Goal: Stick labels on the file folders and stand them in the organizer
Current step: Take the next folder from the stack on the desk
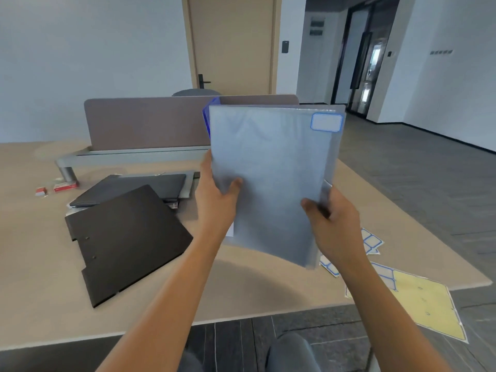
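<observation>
I hold a translucent grey-blue file folder upright above the table, tilted slightly. A white label with a blue border is stuck in its top right corner. My left hand grips the folder's left edge, thumb on the front. My right hand grips its lower right edge. A blue edge shows behind the folder at the top left; what it belongs to is hidden. Sheets of blue-bordered labels lie on the table under my right arm.
A black folder lies flat at the left, with a dark laptop-like item behind it. A yellow backing sheet overhangs the beige table at its right corner. A grey-brown divider screen stands across the back. Small red-and-white boxes lie far left.
</observation>
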{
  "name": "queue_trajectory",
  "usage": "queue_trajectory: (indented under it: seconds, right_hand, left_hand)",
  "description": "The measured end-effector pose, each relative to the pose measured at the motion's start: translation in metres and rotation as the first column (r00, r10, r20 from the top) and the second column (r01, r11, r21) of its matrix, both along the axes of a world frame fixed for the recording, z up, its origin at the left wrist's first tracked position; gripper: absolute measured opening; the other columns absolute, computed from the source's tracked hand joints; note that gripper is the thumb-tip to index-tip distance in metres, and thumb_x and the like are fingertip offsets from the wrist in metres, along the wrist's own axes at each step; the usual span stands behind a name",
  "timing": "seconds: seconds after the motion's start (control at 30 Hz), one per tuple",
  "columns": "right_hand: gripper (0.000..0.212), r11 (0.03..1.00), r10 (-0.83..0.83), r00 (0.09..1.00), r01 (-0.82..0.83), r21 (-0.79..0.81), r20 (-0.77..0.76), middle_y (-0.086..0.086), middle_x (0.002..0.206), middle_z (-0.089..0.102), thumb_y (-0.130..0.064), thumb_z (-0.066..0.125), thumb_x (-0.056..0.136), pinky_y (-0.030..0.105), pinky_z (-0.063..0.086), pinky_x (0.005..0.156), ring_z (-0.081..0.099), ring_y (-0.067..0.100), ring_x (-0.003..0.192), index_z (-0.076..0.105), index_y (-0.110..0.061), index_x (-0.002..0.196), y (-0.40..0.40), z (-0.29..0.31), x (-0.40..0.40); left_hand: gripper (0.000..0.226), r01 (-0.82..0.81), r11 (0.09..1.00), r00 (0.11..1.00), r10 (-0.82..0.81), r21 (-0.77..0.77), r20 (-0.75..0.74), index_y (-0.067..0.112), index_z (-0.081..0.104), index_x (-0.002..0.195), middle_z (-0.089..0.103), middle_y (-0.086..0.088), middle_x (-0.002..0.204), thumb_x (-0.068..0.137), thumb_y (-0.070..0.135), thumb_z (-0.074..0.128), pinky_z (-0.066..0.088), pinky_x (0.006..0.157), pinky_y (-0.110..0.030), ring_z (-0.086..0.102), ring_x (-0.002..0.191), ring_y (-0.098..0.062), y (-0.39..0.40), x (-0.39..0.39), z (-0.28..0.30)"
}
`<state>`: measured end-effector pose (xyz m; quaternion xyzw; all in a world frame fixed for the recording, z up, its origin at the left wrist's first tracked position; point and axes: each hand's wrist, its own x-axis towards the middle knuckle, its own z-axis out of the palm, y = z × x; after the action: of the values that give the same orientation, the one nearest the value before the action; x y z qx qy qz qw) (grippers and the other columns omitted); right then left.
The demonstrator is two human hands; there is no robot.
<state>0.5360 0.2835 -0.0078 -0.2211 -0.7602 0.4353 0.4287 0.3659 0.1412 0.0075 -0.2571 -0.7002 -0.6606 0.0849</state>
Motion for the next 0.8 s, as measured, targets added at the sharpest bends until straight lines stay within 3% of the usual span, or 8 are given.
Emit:
queue_trajectory:
  seconds: [0.1, 0.2, 0.27, 0.37, 0.47, 0.53, 0.67, 0.8]
  right_hand:
    - [0.023, 0.999, -0.047, 0.998, 0.047, 0.004, -0.045, -0.012, 0.096, 0.074, -0.015, 0.068, 0.098, 0.009, 0.044, 0.069, 0.066, 0.003, 0.085, 0.068, -0.023, 0.12, 0.011, 0.006, -0.011]
    - [0.014, 0.993, -0.11, 0.989, 0.114, 0.026, -0.1, -0.015, 0.08, 0.066, -0.012, 0.065, 0.099, 0.013, 0.04, 0.064, 0.057, -0.002, 0.072, 0.065, -0.024, 0.105, 0.018, 0.012, -0.029]
    - [0.012, 0.987, -0.156, 0.979, 0.16, 0.019, -0.134, -0.013, 0.075, 0.061, -0.01, 0.063, 0.1, 0.008, 0.039, 0.062, 0.054, -0.004, 0.068, 0.066, -0.017, 0.109, 0.024, 0.017, -0.044]
    - [0.02, 0.975, -0.22, 0.963, 0.224, 0.008, -0.157, -0.014, 0.077, 0.06, -0.015, 0.063, 0.102, 0.008, 0.04, 0.063, 0.055, -0.004, 0.069, 0.067, -0.012, 0.121, 0.032, 0.029, -0.072]
    - [0.024, 0.96, -0.261, 0.955, 0.272, 0.064, -0.138, 0.0, 0.088, 0.07, -0.02, 0.061, 0.103, 0.032, 0.049, 0.075, 0.061, 0.016, 0.077, 0.064, -0.014, 0.126, 0.033, 0.039, -0.107]
    - [0.024, 0.95, -0.276, 0.953, 0.29, 0.111, -0.128, 0.008, 0.093, 0.074, -0.02, 0.059, 0.103, 0.04, 0.053, 0.076, 0.065, 0.03, 0.082, 0.062, -0.016, 0.126, 0.031, 0.041, -0.133]
    - [0.03, 0.931, -0.314, 0.945, 0.326, 0.164, -0.096, 0.015, 0.098, 0.075, -0.02, 0.057, 0.105, 0.04, 0.052, 0.075, 0.069, 0.038, 0.086, 0.059, -0.016, 0.134, 0.024, 0.04, -0.182]
    - [0.031, 0.91, -0.342, 0.937, 0.348, 0.226, -0.066, 0.016, 0.102, 0.076, -0.023, 0.055, 0.107, 0.039, 0.055, 0.075, 0.073, 0.038, 0.09, 0.057, -0.015, 0.137, 0.021, 0.036, -0.227]
  left_hand:
    - [0.084, 0.043, 0.998, 0.999, -0.043, -0.045, 0.009, 0.037, 0.028, 0.157, 0.06, 0.01, 0.14, 0.089, 0.025, 0.076, 0.05, 0.106, -0.038, 0.059, 0.123, -0.012, 0.023, -0.019, 0.008]
    - [0.083, 0.053, 0.988, 0.998, -0.055, -0.145, -0.013, 0.033, 0.027, 0.158, 0.059, 0.005, 0.138, 0.09, 0.033, 0.075, 0.046, 0.105, -0.032, 0.055, 0.125, -0.012, 0.043, -0.038, 0.016]
    - [0.074, -0.01, 0.982, 0.999, 0.001, -0.188, -0.046, 0.029, 0.033, 0.155, 0.054, 0.001, 0.143, 0.093, 0.033, 0.072, 0.041, 0.098, -0.027, 0.052, 0.129, -0.014, 0.051, -0.051, 0.019]
    - [0.061, -0.149, 0.966, 0.987, 0.132, -0.212, -0.091, 0.025, 0.041, 0.148, 0.05, 0.0, 0.143, 0.094, 0.034, 0.069, 0.044, 0.086, -0.03, 0.056, 0.119, -0.019, 0.053, -0.075, 0.018]
    - [0.063, -0.239, 0.937, 0.971, 0.228, -0.255, -0.073, 0.022, 0.039, 0.148, 0.048, 0.0, 0.142, 0.094, 0.035, 0.069, 0.048, 0.08, -0.035, 0.061, 0.101, -0.017, 0.052, -0.102, 0.011]
    - [0.067, -0.265, 0.922, 0.964, 0.262, -0.281, -0.051, 0.022, 0.036, 0.15, 0.047, 0.0, 0.145, 0.094, 0.037, 0.07, 0.048, 0.078, -0.036, 0.062, 0.099, -0.017, 0.054, -0.12, 0.006]
    - [0.062, -0.243, 0.923, 0.969, 0.243, -0.299, -0.039, 0.023, 0.042, 0.147, 0.054, 0.0, 0.137, 0.094, 0.036, 0.07, 0.049, 0.074, -0.029, 0.059, 0.085, -0.007, 0.063, -0.149, -0.001]
    - [0.052, -0.187, 0.939, 0.982, 0.182, -0.289, -0.044, 0.024, 0.047, 0.143, 0.065, 0.003, 0.114, 0.096, 0.031, 0.068, 0.046, 0.066, -0.023, 0.064, 0.086, -0.011, 0.073, -0.173, -0.008]
